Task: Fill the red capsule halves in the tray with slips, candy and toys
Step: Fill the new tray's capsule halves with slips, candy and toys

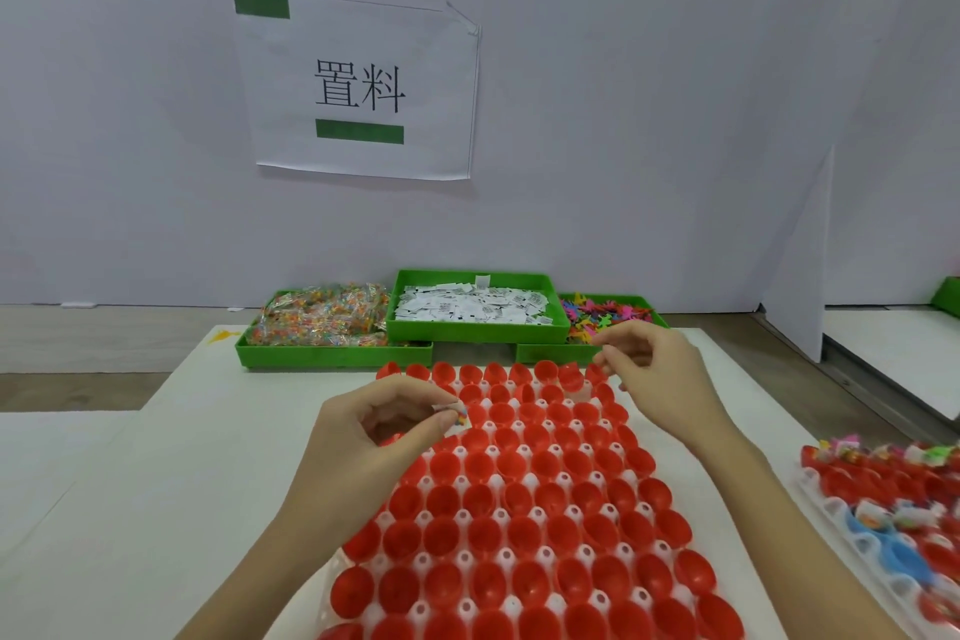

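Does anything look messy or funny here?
A yellow smear stains the white table sheet beside the candy bin, like a spill. The wall sign hangs crooked, one corner peeling.

Rows of open red capsule halves (511,499) sit cup-up in a white tray (332,568) on the table. Behind it, green bins hold wrapped candy (322,313), white printed slips (470,304) and bright plastic toys (605,313), the slip bin raised over the other two.

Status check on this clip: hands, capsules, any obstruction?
Left hand pinching a small candy packet over the tray. Right hand curled, contents unclear. Red capsule halves look empty. Nothing blocking.
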`<state>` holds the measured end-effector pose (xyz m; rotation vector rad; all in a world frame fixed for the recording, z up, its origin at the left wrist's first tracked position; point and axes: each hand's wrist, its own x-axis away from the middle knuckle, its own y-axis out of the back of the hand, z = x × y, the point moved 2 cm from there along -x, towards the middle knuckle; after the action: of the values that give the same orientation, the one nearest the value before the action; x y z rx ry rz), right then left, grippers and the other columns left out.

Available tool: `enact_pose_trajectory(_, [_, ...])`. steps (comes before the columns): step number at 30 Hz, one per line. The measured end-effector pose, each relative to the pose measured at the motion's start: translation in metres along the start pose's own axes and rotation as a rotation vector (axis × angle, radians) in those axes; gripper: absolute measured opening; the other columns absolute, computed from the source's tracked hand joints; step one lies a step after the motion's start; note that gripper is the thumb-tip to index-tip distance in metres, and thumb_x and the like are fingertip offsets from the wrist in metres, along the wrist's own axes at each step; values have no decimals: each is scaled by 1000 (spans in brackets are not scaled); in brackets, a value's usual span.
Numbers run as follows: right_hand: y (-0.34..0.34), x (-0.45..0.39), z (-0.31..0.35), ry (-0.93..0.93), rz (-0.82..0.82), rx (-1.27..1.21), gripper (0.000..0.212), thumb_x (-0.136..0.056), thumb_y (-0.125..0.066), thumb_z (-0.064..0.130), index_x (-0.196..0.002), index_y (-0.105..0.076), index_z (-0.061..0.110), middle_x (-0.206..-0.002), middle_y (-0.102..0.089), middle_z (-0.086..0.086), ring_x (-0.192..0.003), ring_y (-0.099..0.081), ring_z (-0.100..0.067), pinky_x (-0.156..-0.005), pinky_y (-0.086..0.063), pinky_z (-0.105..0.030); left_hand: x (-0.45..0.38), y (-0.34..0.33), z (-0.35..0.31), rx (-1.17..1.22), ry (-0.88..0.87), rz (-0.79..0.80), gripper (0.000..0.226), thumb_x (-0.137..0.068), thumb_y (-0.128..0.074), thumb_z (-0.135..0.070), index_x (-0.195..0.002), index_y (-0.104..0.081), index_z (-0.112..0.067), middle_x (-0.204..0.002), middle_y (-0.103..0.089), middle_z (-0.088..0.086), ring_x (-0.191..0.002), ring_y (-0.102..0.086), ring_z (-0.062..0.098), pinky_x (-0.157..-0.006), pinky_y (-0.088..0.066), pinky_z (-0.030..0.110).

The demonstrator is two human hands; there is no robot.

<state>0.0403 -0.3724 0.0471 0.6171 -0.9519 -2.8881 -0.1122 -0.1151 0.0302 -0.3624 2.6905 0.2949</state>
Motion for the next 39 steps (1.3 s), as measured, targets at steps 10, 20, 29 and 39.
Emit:
enact_pose_trajectory(10, [-6, -103, -62, -84, 143, 429, 25, -95, -71, 20, -116, -75, 6, -117, -74, -12, -102, -68, -21, -92, -50, -31, -5, 9, 7, -27, 7, -50, 17, -84, -82, -11, -87, -80, -28, -89, -80, -1, -83, -76, 13, -75, -58, 16])
enact_pose_trajectory(20, [-17, -116, -77, -259, 159, 378, 24, -89, -78, 26, -101, -80, 5, -115, -74, -12, -116, -62, -26, -97, -50, -39, -7, 14, 10, -8, 26, -91, 14, -84, -82, -15, -88, -81, -28, -89, -80, -1, -83, -76, 15, -74, -58, 17])
enact_pose_trajectory(29, [-17, -124, -69, -300, 350, 435, 25, -92, -74, 27, -103, -78, 5, -115, -72, -13, -109, -63, -27, -87, -49, -36, -7, 14, 12, -19, 41, -89, 14, -84, -82, -13, -88, -81, -26, -89, -80, -1, -83, -76, 15, -75, -58, 17])
enact_pose_trajectory(39, [-23, -108, -81, -211, -95, 104, 24, -106, -50, 9, -110, -72, 1, -102, -72, -12, -66, -60, -16, -58, -42, -24, -8, 15, 11, -39, 49, -119, 12, -83, -82, -11, -90, -81, -20, -89, -80, -4, -84, -76, 14, -76, -59, 17])
